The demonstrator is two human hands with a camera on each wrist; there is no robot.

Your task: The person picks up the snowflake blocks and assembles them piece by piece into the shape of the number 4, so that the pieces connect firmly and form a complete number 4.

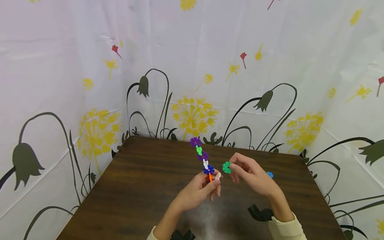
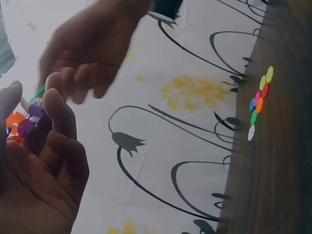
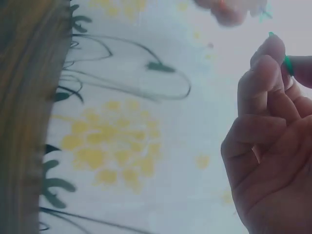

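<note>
My left hand [image 1: 199,188] pinches the lower end of a chain of notched plastic discs. The joined discs rise from an orange disc [image 1: 211,177] through a blue disc [image 1: 208,170], a white disc [image 1: 205,163], a purple disc [image 1: 203,155] and a light green disc [image 1: 199,150] to another purple one on top. A pale disc [image 1: 218,176] sits by the left fingertips. My right hand [image 1: 250,173] pinches a single green disc [image 1: 227,167] between thumb and fingers, just right of the chain and apart from it. Only the edge of this disc shows in the right wrist view.
A blue disc [image 1: 270,174] lies on the dark wooden table [image 1: 144,176] behind the right hand. In the left wrist view, several coloured discs [image 2: 261,103] lie in a group on the tabletop. A white flower-print curtain [image 1: 192,50] surrounds the table's back and sides.
</note>
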